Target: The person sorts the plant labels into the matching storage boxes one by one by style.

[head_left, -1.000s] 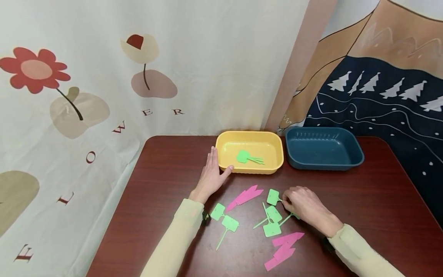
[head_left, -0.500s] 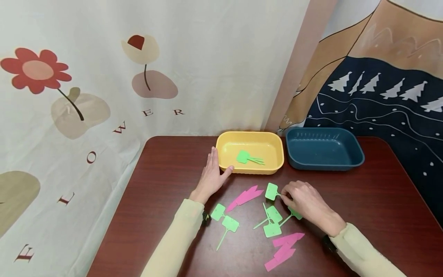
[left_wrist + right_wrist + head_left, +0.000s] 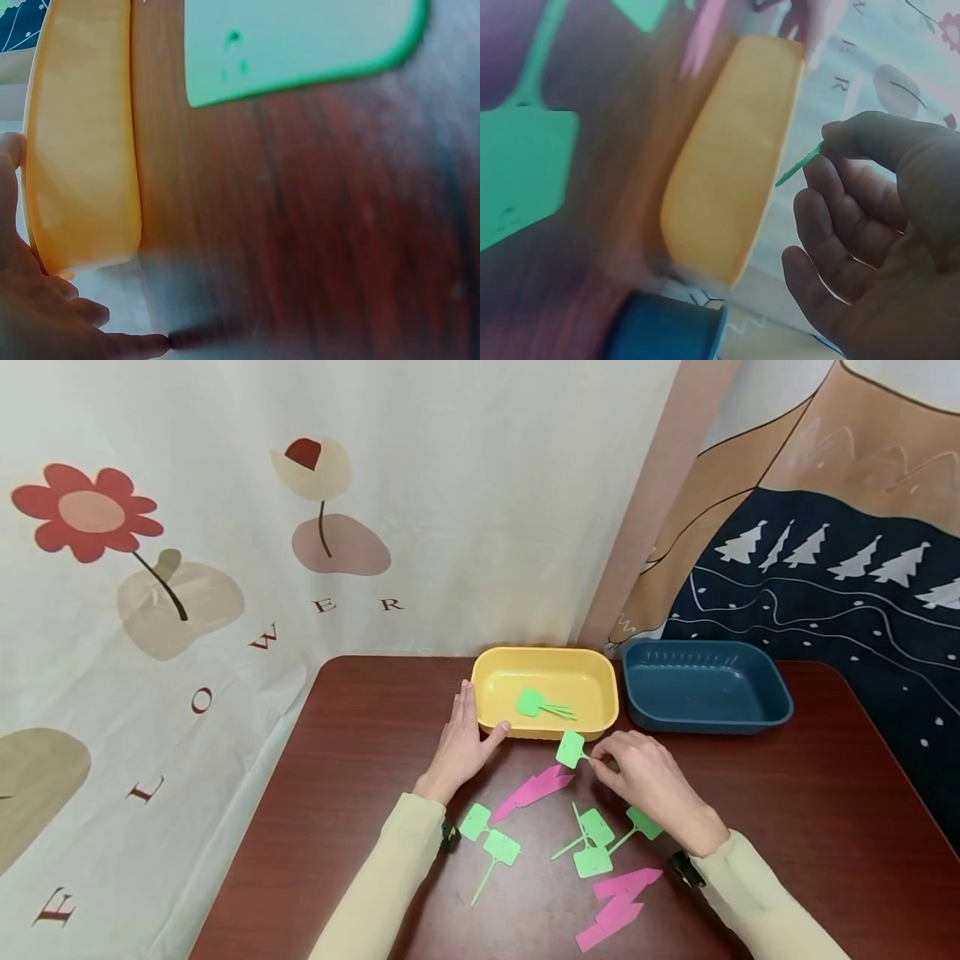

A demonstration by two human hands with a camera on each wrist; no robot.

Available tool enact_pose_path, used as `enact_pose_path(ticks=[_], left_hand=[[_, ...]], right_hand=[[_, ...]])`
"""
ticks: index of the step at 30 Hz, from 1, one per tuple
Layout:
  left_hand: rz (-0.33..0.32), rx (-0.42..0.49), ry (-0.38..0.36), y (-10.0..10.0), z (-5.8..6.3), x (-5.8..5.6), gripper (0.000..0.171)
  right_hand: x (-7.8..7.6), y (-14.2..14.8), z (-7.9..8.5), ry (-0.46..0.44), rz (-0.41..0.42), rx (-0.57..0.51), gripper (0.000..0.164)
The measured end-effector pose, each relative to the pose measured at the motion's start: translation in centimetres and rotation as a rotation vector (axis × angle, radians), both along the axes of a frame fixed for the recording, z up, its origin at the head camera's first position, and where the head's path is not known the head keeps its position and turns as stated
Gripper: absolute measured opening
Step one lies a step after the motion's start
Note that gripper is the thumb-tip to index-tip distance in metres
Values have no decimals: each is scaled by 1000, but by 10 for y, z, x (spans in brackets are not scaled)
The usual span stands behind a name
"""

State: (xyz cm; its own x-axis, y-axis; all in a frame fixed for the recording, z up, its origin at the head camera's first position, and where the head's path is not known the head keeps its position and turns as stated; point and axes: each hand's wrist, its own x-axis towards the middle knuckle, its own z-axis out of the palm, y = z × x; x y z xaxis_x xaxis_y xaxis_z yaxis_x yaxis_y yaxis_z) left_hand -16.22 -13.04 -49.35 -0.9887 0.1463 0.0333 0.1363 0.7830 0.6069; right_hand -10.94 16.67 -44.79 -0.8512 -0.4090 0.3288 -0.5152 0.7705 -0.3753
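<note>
Right hand [image 3: 648, 777]: my thumb and fingertips pinch one green tag [image 3: 571, 750] by its stem, near the front edge of the yellow tray [image 3: 495, 681]. Left hand [image 3: 459, 752]: fingers straight, laid along that tray's left end, thumb at its front left corner. Surface: red-brown table [image 3: 375, 718], rounded far corners; yellow tray and blue tray [image 3: 697, 685] side by side at its far edge; loose green tags [image 3: 592, 862] and pink tags [image 3: 615, 906] farther in. Room: pale flower-printed curtain [image 3: 487, 485] behind the far edge; navy tree-printed hanging [image 3: 825, 597] by the far right corner.
</note>
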Motion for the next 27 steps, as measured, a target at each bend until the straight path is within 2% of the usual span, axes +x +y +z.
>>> enact_pose_path(ticks=[7,16,27], left_hand=[[3,16,16,0,-1,0,99],[0,0,2,1,0,1,100],[1,4,-3,0,1,1,100]], right_hand=[[-19,-10,13,-3,-20,-21,7],[-47,-25,31,-7,-23,-15,5],[-78,-38,38,-9,-24,64,7]])
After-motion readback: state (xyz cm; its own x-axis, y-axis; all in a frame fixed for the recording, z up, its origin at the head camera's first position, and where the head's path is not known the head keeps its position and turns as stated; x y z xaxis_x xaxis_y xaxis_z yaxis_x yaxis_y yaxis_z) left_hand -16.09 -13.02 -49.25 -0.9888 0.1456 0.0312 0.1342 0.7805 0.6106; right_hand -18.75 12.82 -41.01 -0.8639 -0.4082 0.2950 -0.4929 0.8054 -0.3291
